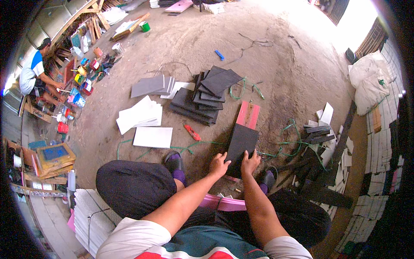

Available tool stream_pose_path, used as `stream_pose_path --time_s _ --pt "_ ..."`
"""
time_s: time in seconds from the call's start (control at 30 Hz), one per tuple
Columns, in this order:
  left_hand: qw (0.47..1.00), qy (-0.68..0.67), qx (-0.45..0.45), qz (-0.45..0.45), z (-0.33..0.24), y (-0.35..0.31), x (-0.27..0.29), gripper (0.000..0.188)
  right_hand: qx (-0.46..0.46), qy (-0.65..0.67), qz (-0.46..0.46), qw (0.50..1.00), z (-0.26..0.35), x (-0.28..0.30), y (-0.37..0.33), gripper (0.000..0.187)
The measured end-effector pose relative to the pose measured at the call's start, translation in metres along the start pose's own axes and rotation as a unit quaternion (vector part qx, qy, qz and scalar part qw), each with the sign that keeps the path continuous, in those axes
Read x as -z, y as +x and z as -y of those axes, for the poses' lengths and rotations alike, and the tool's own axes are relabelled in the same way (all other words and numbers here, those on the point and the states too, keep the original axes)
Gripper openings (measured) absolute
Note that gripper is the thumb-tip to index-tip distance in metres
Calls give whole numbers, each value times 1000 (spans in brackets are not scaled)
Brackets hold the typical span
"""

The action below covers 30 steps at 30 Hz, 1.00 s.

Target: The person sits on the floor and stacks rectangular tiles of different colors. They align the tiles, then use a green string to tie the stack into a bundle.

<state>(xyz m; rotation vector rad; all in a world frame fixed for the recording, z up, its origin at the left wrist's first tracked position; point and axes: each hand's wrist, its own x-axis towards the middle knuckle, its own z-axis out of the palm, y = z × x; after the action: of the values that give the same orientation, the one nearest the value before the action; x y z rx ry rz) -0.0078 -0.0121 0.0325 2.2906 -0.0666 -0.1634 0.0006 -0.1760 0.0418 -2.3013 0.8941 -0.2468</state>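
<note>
At the far left I see a co-worker in a white and blue shirt crouching beside a cluster of paint cans, some red, some blue. Nearer, a yellow wooden frame lies on a pile, and a stack of white sheets stands beside the seated person's leg. Out on the dirt floor lie a fan of thin white cards, a few grey boards behind them, and a single white panel in front. Just right of that panel rests a red cutter, with an uneven pile of black boards beyond it. Between the person's feet, the left hand grips the left edge of a black sheet, thumb on top; the right hand grips its right edge the same way. A pinkish-red board sticks out past the sheet's far end. To the right, green string trails toward a heap of black and white offcuts, and a bulging white sack leans against a wall of stacked white pieces.
</note>
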Motion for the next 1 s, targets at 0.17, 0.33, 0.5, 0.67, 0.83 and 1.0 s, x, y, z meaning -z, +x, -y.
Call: stream_pose_path --time_s 0.17,0.33,0.5,0.67,0.83,1.0 --pt "1000 11 3 2 -3 3 3 54 -9 -37 0 999 0 -8 2 63" --pt "1000 20 -2 -23 1 5 1 54 -25 -43 12 999 4 -12 1 63" --pt "1000 17 -2 -26 2 6 1 53 -21 -65 0 998 -1 -21 2 63" --pt "1000 7 11 -6 1 7 5 53 -29 -64 7 998 -1 -22 0 63" --pt "1000 11 11 -11 4 6 6 54 -54 -113 5 992 16 -19 -2 60" --pt "1000 -3 6 -6 3 18 12 58 -42 -194 -80 977 43 -11 -2 62"
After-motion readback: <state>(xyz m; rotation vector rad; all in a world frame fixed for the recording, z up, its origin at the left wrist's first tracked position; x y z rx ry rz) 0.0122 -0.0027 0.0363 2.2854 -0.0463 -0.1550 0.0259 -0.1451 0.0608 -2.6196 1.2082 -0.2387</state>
